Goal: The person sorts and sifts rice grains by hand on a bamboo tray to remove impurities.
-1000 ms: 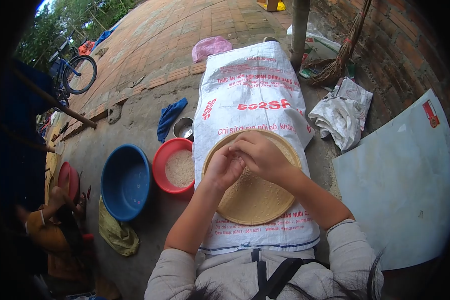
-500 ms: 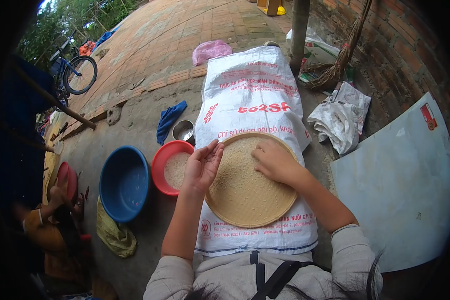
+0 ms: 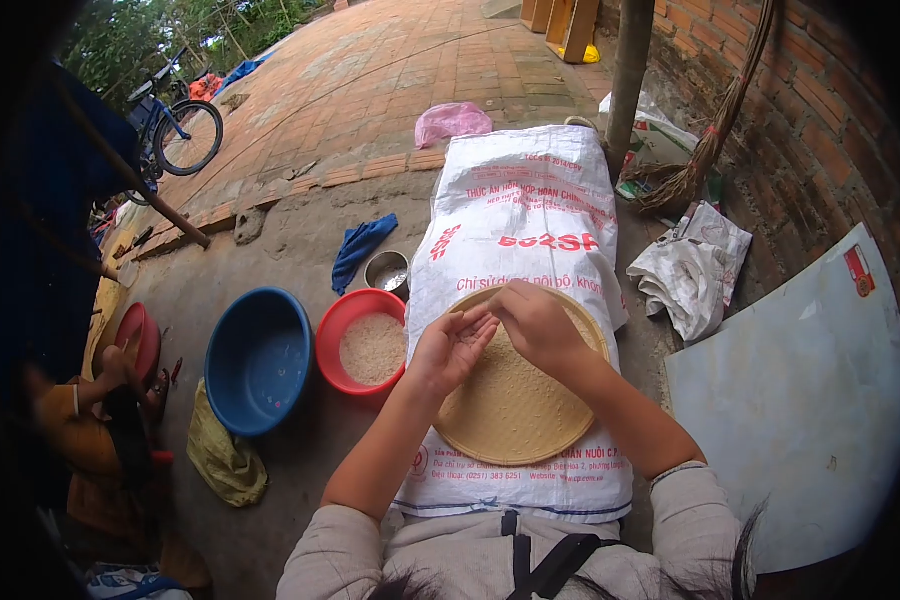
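Note:
A round woven tray (image 3: 515,450) spread with pale rice grains (image 3: 530,400) lies on a white printed sack (image 3: 530,215) over my lap. My left hand (image 3: 455,350) is above the tray's left side, palm up and slightly cupped, its fingers stretched out. Whether small grains lie in that palm cannot be made out. Just over its fingertips, my right hand (image 3: 538,325) is closed in a pinch, and whatever is between its fingers is hidden. To the left stands a red basin (image 3: 332,335) containing more rice (image 3: 373,350).
A blue basin (image 3: 255,365), a metal bowl (image 3: 386,271) and a blue cloth (image 3: 362,252) are at left. Another person's leg (image 3: 80,425) shows at far left. A pale board (image 3: 790,400), crumpled white sack (image 3: 692,270), broom (image 3: 685,180) and post (image 3: 627,85) are at right.
My right hand has lifted from the grains on the tray and moved left to my left hand's fingertips. My left hand's fingers have straightened. The camera view has shifted slightly.

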### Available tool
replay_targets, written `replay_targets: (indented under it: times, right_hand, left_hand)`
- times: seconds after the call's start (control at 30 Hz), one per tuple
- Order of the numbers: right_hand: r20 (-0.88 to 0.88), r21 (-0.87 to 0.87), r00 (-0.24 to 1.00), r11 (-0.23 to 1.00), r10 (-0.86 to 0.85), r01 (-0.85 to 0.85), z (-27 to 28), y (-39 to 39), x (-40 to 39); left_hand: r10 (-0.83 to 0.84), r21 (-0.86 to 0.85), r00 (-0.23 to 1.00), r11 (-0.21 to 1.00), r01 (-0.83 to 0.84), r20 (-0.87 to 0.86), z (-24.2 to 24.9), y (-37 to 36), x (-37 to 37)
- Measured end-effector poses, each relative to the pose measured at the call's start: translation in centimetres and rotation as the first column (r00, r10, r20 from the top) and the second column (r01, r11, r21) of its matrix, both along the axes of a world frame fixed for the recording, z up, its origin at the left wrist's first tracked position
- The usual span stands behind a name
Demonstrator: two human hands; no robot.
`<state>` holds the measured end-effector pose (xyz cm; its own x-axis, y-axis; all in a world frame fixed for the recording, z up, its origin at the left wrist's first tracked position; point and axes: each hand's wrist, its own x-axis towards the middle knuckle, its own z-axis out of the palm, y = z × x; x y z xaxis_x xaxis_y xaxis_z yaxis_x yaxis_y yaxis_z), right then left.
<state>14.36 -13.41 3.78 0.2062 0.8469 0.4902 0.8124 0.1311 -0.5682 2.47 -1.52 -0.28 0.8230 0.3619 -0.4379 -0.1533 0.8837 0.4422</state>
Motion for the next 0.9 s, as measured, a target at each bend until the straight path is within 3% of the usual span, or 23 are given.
replay_targets:
  times: [0.1,0.2,0.27,0.4,0.43,0.47,0.53,0.63,0.77,0.8,0.83,0.87,0.9]
  right_hand:
    - [0.017,0.097,0.998,0.993,0.063,-0.064,1.0,0.7,-0.9]
    - [0.059,0.097,0.997,0.994,0.054,-0.059,1.7,0.2,-0.9]
    - [0.058,0.024,0.997,0.999,-0.043,0.042,1.8,-0.7,-0.4]
    - [0.194,-0.161,0.981,0.986,-0.004,0.036,-1.1,-3.0,0.8]
    - [0.226,-0.252,0.971,0.968,0.072,-0.013,-1.9,-3.5,1.2]
    - [0.228,-0.251,0.971,0.968,0.077,-0.018,-2.4,-3.6,1.3]
    - [0.061,-0.360,0.994,0.931,0.089,-0.061,-2.9,-3.5,1.1]
    - [0.098,-0.411,0.991,0.911,0.089,-0.041,-3.1,-3.0,1.1]
    - [0.110,-0.291,0.992,0.956,0.067,-0.033,-0.6,-1.6,0.0]
    - [0.038,-0.157,0.998,0.987,0.045,-0.038,0.6,-1.1,-0.8]
    - [-0.035,-0.020,0.999,0.999,0.033,-0.033,1.4,-0.6,-1.4]
    - [-0.031,-0.019,0.999,0.999,0.027,-0.028,1.7,-0.2,-1.6]
    - [0.003,0.019,0.998,0.998,0.063,-0.063,1.9,0.1,-1.8]
  left_hand:
    - [-0.078,-0.036,0.976,0.996,0.087,0.202,0.2,0.0,0.6]
    - [-0.031,-0.061,0.985,0.997,0.042,0.172,1.5,0.1,0.2]
    - [-0.030,-0.057,0.979,0.997,0.042,0.202,2.4,0.6,-0.6]
    - [0.082,-0.092,0.990,0.993,-0.072,0.111,1.0,2.1,-2.6]
    - [0.097,-0.092,0.990,0.992,-0.088,0.101,0.8,2.3,-3.0]
    - [0.114,-0.091,0.990,0.990,-0.106,0.089,0.7,2.5,-3.3]
    - [0.132,-0.086,0.988,0.988,-0.126,0.078,0.5,2.6,-3.8]
    - [0.145,-0.066,0.988,0.988,-0.142,0.045,0.1,2.3,-4.1]
    - [0.094,-0.028,0.996,0.995,-0.094,0.010,-0.3,1.3,-3.0]
    - [0.065,-0.017,0.998,0.998,-0.065,-0.013,-0.4,0.9,-2.5]
    - [0.039,-0.046,0.999,0.998,-0.038,0.017,-0.2,0.4,-1.9]
    - [0.033,-0.045,0.999,0.998,-0.033,0.021,-0.6,0.4,-1.4]
    - [-0.014,-0.107,0.989,0.994,0.031,0.149,-0.9,0.5,-0.9]
